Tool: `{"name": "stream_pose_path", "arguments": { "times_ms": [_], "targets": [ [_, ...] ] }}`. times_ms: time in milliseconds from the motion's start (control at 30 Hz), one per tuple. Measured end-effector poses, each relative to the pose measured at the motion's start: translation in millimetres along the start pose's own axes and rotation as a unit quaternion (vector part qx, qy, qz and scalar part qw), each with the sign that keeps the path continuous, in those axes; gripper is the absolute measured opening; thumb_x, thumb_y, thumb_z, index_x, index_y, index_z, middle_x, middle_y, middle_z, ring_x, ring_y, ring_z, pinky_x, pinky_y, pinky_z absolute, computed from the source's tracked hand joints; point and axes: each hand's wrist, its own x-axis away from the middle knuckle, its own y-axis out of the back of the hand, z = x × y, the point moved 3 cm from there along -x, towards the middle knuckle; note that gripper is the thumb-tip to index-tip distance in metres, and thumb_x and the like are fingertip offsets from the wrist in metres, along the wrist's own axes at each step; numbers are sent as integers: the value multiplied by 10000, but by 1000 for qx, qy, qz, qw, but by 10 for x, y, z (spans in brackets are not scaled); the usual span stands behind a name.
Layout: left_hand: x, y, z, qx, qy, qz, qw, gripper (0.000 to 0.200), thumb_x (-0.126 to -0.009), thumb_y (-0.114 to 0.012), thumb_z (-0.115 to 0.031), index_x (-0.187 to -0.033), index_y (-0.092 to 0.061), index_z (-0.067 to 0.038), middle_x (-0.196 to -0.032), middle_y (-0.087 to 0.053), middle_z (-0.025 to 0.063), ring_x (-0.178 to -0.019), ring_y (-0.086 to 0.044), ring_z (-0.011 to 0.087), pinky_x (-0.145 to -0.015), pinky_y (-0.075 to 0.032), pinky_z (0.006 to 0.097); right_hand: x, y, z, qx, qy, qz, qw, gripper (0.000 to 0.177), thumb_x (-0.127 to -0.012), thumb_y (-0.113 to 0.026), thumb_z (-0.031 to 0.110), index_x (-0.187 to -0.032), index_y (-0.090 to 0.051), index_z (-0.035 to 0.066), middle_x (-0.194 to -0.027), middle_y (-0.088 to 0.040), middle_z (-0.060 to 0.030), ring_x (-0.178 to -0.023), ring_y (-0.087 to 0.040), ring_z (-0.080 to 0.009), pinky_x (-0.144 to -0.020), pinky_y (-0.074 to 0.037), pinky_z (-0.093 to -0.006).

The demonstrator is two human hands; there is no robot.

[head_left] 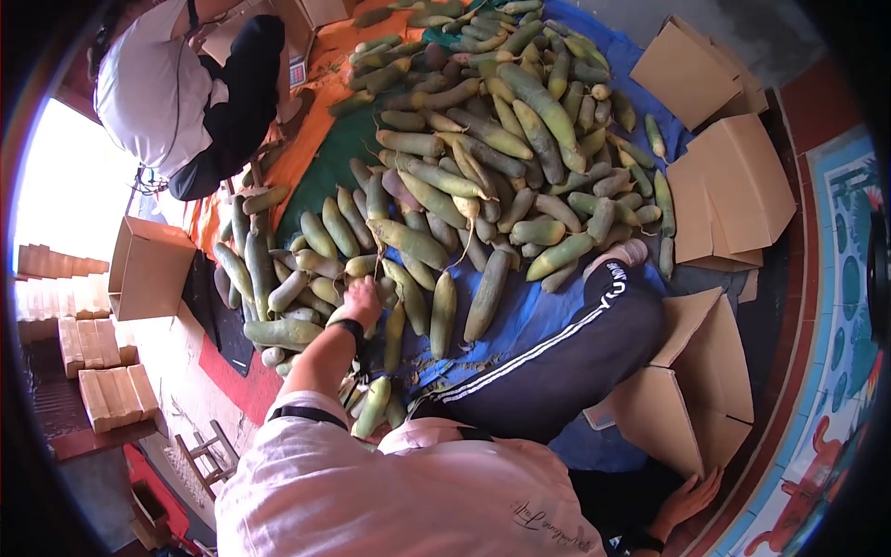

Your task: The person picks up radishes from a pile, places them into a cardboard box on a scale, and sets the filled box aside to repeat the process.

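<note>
Sorting area, left to right: at the far left, a co-worker in a light shirt bends beside the sheets; nearer, a carton stands at the left edge of the pile; the left hand reaches into the near left part of the green radishes, its fingers bent against them, though whether they are clamped on one cannot be told; the radishes lie heaped across the centre, partly on a blue sheet; at near right, an open carton, its near edge touched by the right hand, fingers slightly apart
</note>
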Motion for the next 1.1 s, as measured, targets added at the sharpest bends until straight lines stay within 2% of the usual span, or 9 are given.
{"name": "stream_pose_path", "arguments": {
  "times_ms": [200,300,400,600,700,733,833,1000,1100],
  "targets": [
    [428,146,-482,-21,-110,157,981,578,-717,-721,-347,-1153,-441,-92,-1070,-592,126,-1020,-583,283,-818,-468,416,45,-20,-20,-13,-12,0,1000,416,-974,-395,284,-1292,-429,18,-1326,-434,-204,-1209,-422,-372,-993,-351,-476],
    [524,251,-633,125,-94,143,977,627,-709,-729,-379,-1171,-439,-69,-1069,-598,157,-1019,-579,322,-845,-463,416,85,-56,-51,-11,-8,-10,1000,412,-966,-411,266,-1288,-435,11,-1319,-435,-211,-1208,-420,-376,-1000,-345,-471],
    [524,567,-889,139,-166,97,972,643,-710,-727,-390,-1183,-443,-60,-1002,-613,170,-980,-593,339,-823,-473,417,88,-58,-86,-29,-32,9,999,404,-951,-431,234,-1279,-444,-1,-1313,-440,-213,-1208,-422,-374,-1006,-340,-469],
    [528,1477,-1433,249,-137,58,957,721,-757,-663,-527,-1218,-468,-7,-1073,-610,227,-974,-611,344,-825,-480,408,107,56,-1,-122,-66,-22,990,397,-931,-454,184,-1270,-445,-22,-1301,-451,-213,-1207,-420,-369,-1008,-337,-454],
    [668,1886,-1633,517,22,173,838,670,-783,-661,-479,-1179,-461,23,-1020,-601,149,-904,-609,243,-758,-495,378,142,77,-25,-145,-81,-25,986,398,-924,-458,160,-1274,-436,-28,-1302,-452,-209,-1207,-419,-370,-1005,-341,-445],
    [603,1904,-1667,516,17,171,839,670,-783,-661,-479,-1179,-461,23,-1020,-601,149,-904,-609,243,-758,-495,378,145,95,-18,-156,-81,-29,984,397,-921,-458,148,-1276,-433,-28,-1302,-452,-207,-1206,-420,-368,-1004,-341,-443],
    [668,2150,-1911,652,-32,264,710,615,-805,-693,-236,-1288,-378,-23,-1126,-548,142,-914,-614,270,-737,-545,410,154,126,-15,-169,-85,-37,981,395,-920,-457,135,-1279,-430,-27,-1301,-454,-204,-1204,-423,-362,-1003,-343,-440],
    [1154,2776,-2281,680,-150,344,629,575,-847,-635,-130,-1325,-332,-28,-1121,-534,148,-909,-618,252,-738,-543,352,121,268,46,-201,-92,-66,973,393,-922,-463,135,-1279,-432,-26,-1293,-459,-204,-1201,-427,-354,-998,-345,-433],
    [1447,2976,-2554,624,-295,410,595,742,-837,-638,-71,-1419,-179,-51,-1150,-515,143,-912,-622,240,-768,-534,343,21,422,124,-287,-123,-84,946,399,-902,-487,117,-1272,-441,-26,-1286,-462,-204,-1190,-433,-356,-997,-336,-423]
  ]
}}
